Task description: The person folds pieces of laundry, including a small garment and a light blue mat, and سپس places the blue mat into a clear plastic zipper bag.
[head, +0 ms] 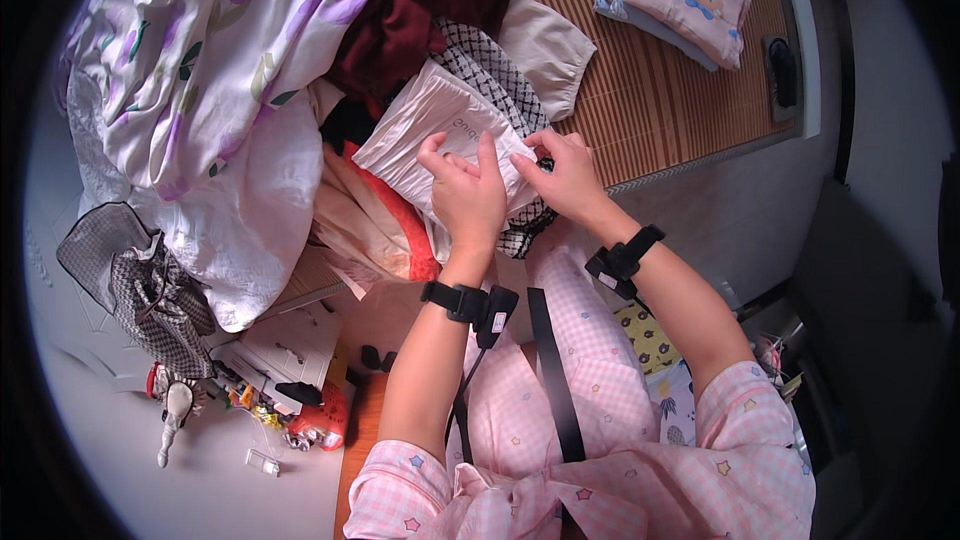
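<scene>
A white cloth garment [427,112], folded into a flat wrinkled piece and bearing dark writing, lies in front of me. My left hand [470,195] is over its near part, thumb and forefinger spread, the other fingers curled, nothing visibly held. At the right edge of the garment, my right hand [564,169] pinches the fabric between thumb and fingers. Beneath and beyond it lies a black-and-white checked garment [495,71], partly covered. A cream cuffed garment piece [546,52] and a dark red garment [401,30] lie behind. Orange-trimmed beige cloth [375,217] sticks out at the left.
White bedding with purple flowers [217,52] is heaped at left. Folded clothes [686,4], pink on top, lie on the bamboo mat [660,105] at far right. A patterned drawstring bag [150,285] hangs at left above small items. A dark object [782,75] sits at the mat's right edge.
</scene>
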Available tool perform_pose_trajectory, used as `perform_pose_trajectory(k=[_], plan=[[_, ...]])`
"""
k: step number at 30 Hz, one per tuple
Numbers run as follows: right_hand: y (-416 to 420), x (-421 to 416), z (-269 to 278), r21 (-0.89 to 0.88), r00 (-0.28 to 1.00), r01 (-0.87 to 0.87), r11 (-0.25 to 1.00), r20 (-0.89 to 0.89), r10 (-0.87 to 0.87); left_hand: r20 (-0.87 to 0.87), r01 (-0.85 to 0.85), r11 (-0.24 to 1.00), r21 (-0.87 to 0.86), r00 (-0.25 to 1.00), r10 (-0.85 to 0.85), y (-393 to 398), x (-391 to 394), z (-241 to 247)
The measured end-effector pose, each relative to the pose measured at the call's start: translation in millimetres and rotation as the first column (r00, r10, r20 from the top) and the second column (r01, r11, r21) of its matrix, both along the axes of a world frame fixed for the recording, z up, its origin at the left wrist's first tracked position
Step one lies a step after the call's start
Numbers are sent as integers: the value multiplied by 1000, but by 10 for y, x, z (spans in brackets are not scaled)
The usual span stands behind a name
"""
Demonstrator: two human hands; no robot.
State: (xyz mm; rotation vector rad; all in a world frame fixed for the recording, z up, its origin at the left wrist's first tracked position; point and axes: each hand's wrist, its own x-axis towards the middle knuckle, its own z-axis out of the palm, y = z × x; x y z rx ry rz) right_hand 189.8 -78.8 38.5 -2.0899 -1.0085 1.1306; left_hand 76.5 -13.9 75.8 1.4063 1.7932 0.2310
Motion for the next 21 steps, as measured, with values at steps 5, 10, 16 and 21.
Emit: perform_pose_trajectory(k=[5,10,16,21], plan=[[67,-66,-53,-159,996,-42,986,68,54,-8,-123,956,267,992,129,-220,-771,-362],[103,66,-113,-142,986,-59,988,150,80,294,-308,949,-61,903,312,24,-917,-552],[352,101,-264,-128,994,-103,986,14,106,540,-469,858,-212,675,502,129,-864,-614],[261,-28,-256,-279,913,-335,900,137,383,363,-416,886,205,873,326,259,-649,-466]])
